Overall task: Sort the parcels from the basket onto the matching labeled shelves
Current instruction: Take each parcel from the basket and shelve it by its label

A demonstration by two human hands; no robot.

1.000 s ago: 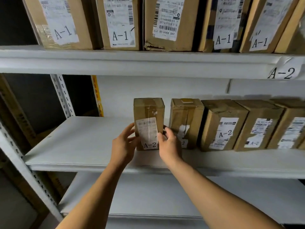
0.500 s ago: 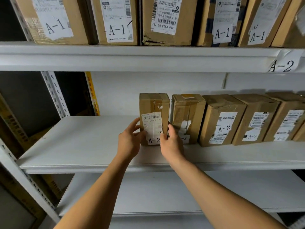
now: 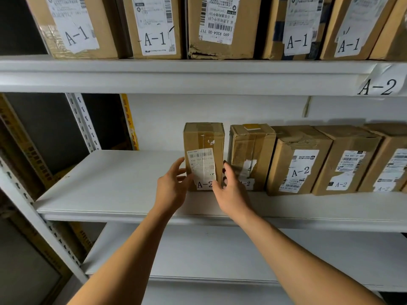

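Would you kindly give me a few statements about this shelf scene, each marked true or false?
1. The upright brown cardboard parcel between the hands bears an A-2 mark. True.
2. It stands on the white metal middle shelf. True.
3. It sits at the right end of the parcel row. False: it is the leftmost.
4. The paper shelf tag reads A-3. False: A-2.
5. The left hand and right hand flank the parcel. True.

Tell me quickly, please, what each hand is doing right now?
Left hand: open, fingers at the left side of the A-2 parcel.
Right hand: open, fingers by its right edge; no grip.
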